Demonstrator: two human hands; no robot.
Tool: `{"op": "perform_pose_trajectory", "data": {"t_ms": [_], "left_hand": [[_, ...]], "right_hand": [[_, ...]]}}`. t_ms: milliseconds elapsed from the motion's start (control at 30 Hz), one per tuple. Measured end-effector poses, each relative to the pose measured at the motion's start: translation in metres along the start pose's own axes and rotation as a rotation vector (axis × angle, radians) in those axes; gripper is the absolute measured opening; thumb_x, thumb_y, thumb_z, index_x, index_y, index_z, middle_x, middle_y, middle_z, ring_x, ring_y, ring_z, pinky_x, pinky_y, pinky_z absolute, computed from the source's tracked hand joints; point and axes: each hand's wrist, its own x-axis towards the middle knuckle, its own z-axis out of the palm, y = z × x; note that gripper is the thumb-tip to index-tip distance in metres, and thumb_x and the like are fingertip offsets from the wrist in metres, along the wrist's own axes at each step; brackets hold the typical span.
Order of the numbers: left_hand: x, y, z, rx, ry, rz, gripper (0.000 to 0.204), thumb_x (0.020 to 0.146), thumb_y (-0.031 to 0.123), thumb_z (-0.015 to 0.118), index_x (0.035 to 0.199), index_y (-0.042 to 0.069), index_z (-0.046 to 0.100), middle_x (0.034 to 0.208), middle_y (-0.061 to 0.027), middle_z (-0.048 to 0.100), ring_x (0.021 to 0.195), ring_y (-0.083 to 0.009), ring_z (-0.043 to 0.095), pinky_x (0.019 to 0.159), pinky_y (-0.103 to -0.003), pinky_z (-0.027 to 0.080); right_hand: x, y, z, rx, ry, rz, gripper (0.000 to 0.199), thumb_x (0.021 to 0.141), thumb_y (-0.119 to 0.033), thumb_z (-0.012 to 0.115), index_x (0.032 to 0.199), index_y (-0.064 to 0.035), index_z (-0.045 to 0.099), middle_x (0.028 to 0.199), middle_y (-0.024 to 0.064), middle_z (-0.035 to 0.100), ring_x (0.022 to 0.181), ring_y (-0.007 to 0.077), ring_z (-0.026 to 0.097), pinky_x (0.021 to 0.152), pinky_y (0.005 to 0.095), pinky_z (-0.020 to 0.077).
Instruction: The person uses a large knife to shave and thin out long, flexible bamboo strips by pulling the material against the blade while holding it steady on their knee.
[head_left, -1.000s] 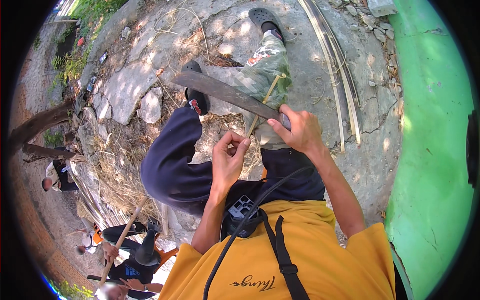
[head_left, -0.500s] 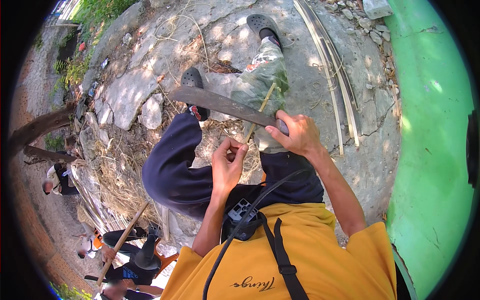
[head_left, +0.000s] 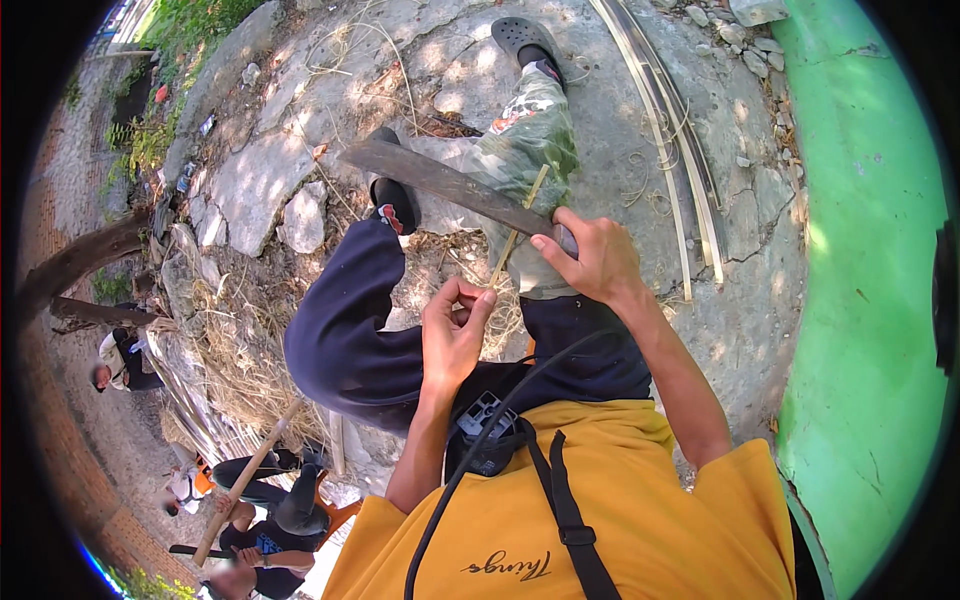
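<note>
A thin, light bamboo strip (head_left: 500, 262) is pinched between the thumb and fingers of my left hand (head_left: 455, 325), above my lap. The strip slants up and away to the right and crosses the machete (head_left: 430, 175) near its handle end. My right hand (head_left: 597, 258) is closed around the machete's handle, thumb lying along it toward the blade. The long, dark blade points away to the left, over my left foot. A camouflage cloth (head_left: 535, 140) covers my outstretched right leg beneath the strip. Whether the edge bites into the strip I cannot tell.
Long split strips (head_left: 675, 140) lie on the cracked concrete to the right, beside a green wall (head_left: 860, 270). Dry shavings (head_left: 250, 370) are heaped at the left. People sit at lower left, one with a long pole (head_left: 245, 480). A black cable (head_left: 470, 450) crosses my shirt.
The machete's tip has tilted up and away a little, while its handle stays almost in place. My left hand keeps its pinch on the strip. At lower left, a seated person has shifted slightly.
</note>
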Motion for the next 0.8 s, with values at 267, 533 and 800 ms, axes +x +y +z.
{"op": "perform_pose_trajectory", "data": {"t_ms": [267, 533, 800], "left_hand": [[0.006, 0.021, 0.024, 0.413, 0.176, 0.395, 0.016, 0.096, 0.000, 0.075, 0.087, -0.001, 0.061, 0.068, -0.0037, 0.055, 0.058, -0.0080, 0.050, 0.054, -0.027, 0.039], [-0.006, 0.023, 0.019, 0.440, 0.174, 0.378, 0.017, 0.093, -0.003, 0.074, 0.086, -0.002, 0.059, 0.071, -0.0080, 0.053, 0.058, -0.0139, 0.050, 0.054, -0.032, 0.039], [-0.004, 0.021, 0.018, 0.462, 0.210, 0.414, 0.019, 0.093, -0.003, 0.074, 0.085, -0.002, 0.058, 0.072, -0.0063, 0.051, 0.058, -0.0119, 0.050, 0.054, -0.030, 0.038]], "right_hand": [[-0.002, -0.001, 0.002, -0.062, -0.001, -0.032, 0.057, 0.096, -0.063, 0.067, 0.096, -0.0057, 0.069, 0.061, 0.0219, 0.066, 0.064, 0.0453, 0.071, 0.058, 0.0539, 0.0547], [0.000, -0.001, 0.004, -0.080, -0.004, 0.010, 0.057, 0.097, -0.063, 0.066, 0.096, -0.0058, 0.068, 0.063, 0.0239, 0.066, 0.067, 0.0474, 0.070, 0.061, 0.0555, 0.0544], [-0.004, -0.002, 0.000, -0.026, -0.005, 0.008, 0.056, 0.097, -0.063, 0.065, 0.096, -0.0064, 0.067, 0.066, 0.0238, 0.067, 0.068, 0.0477, 0.071, 0.061, 0.0555, 0.0543]]}}
